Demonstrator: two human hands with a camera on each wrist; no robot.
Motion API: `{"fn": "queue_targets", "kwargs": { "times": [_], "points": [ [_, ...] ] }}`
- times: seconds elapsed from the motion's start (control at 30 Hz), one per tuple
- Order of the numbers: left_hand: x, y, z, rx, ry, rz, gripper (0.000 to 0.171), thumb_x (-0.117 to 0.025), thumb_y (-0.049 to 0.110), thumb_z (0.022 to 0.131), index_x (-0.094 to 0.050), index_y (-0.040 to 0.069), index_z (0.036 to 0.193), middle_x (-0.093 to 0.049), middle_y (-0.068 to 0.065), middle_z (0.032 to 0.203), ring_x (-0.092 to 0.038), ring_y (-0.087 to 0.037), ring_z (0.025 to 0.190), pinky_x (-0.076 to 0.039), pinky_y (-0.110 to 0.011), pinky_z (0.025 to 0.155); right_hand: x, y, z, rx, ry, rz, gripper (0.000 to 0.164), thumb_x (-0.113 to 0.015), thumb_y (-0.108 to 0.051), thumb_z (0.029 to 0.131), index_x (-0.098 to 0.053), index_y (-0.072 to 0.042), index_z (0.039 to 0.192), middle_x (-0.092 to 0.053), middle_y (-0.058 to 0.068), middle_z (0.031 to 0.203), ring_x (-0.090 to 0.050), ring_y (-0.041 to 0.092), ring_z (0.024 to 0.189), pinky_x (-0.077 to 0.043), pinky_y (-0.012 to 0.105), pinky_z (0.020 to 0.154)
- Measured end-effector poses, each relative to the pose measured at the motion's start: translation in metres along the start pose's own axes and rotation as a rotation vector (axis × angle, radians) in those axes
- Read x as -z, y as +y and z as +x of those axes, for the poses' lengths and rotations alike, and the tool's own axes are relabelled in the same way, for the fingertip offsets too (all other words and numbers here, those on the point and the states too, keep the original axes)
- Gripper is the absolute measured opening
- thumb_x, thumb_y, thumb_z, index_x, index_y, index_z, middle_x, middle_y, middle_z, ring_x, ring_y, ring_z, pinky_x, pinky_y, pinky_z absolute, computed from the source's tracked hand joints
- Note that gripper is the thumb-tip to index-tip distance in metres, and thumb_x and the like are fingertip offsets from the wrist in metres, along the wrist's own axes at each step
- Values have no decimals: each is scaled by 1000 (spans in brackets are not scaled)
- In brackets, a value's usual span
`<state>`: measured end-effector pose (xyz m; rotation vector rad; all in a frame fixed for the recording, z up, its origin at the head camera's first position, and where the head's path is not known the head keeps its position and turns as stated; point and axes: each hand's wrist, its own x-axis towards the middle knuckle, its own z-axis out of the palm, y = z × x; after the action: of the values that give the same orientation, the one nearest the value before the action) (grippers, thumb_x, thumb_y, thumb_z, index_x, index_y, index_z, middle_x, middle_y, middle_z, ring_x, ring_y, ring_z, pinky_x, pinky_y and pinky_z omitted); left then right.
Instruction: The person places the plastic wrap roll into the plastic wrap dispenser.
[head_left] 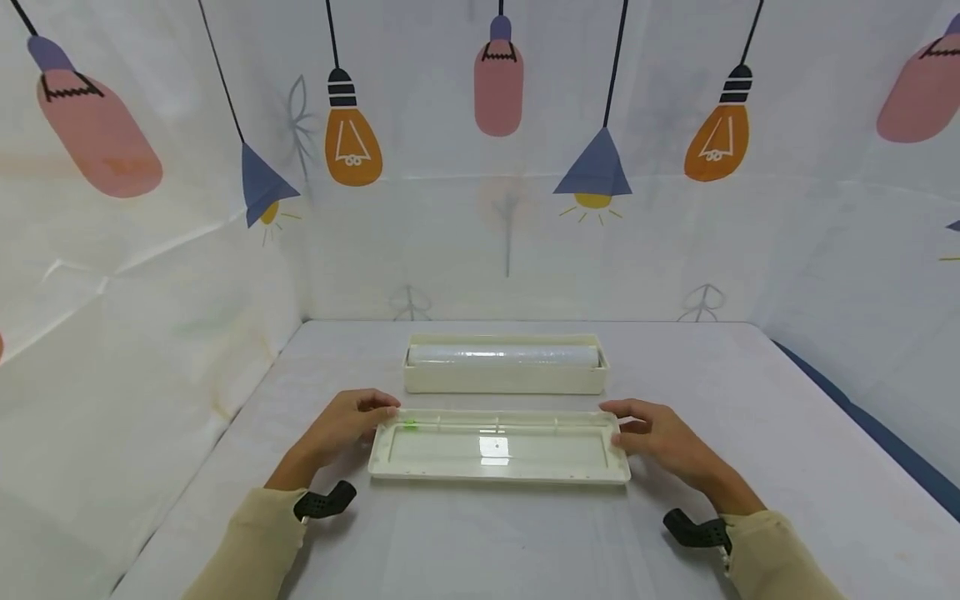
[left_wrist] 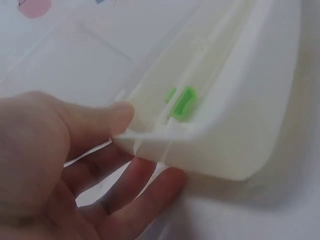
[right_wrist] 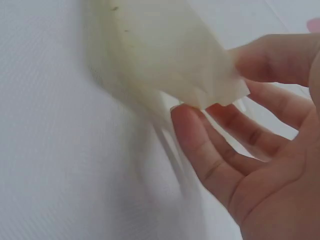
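A long cream plastic lid [head_left: 435, 454] lies level in the head view, its hollow side up, between both hands. My left hand [head_left: 351, 423] grips its left end, thumb on the rim and fingers curled beneath. Gripping the opposite end is my right hand [head_left: 660, 437], thumb on one side and fingertips under the edge. A small bright green plastic piece [left_wrist: 184, 102] sits inside the lid near the left hand. Just beyond the lid stands a cream box [head_left: 502, 382] holding a clear plastic-film roll [head_left: 502, 356], apart from both hands.
A white cloth covers the table [head_left: 480, 542]. White curtains printed with lamps [head_left: 592, 167] and bulbs hang behind and along the left side. Each wrist carries a small black camera mount [head_left: 326, 500].
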<state>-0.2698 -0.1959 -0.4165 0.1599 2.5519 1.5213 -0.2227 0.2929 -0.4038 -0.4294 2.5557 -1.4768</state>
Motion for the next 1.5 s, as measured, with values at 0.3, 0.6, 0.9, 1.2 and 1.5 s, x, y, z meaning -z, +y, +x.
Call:
{"fn": "queue_targets", "kwargs": {
  "times": [0.3,0.6,0.9,1.2,1.5],
  "points": [
    [-7,5,1,4,66,-56,32,-69,30,96,-70,8,120,-67,-6,119,-60,-21,107,-55,-36,85,0,1,0,1,114,39,56,-72,-23,95,-53,-2,143,-56,23,137,-54,38,125,-50,26,90],
    [-11,3,3,93,71,-104,57,-68,50,93,-66,6,129,-62,-10,133,-59,-24,117,-49,-45,99,-3,2,-1,47,208,74,54,-73,-22,94,-55,0,140,-60,19,134,-57,31,122,-50,19,88],
    [-13,5,1,143,34,-24,70,-59,57,97,-60,-1,136,-65,-12,126,-63,-21,102,-52,-38,87,-3,-1,-1,123,282,15,49,-72,-20,95,-57,1,137,-64,16,130,-62,10,111,-50,15,87],
    [-14,10,0,139,15,-92,74,-54,61,97,-54,3,144,-68,-14,109,-68,-22,84,-60,-35,65,-4,-7,-2,169,352,50,49,-70,-18,97,-56,0,140,-61,19,132,-62,9,110,-51,14,86],
    [-18,12,1,2,27,-249,66,-57,54,98,-55,5,142,-63,-17,124,-66,-27,100,-61,-41,71,-1,-7,1,-21,355,75,65,-62,-43,100,-48,0,147,-51,13,146,-45,28,136,-43,34,108]
  ]
}}
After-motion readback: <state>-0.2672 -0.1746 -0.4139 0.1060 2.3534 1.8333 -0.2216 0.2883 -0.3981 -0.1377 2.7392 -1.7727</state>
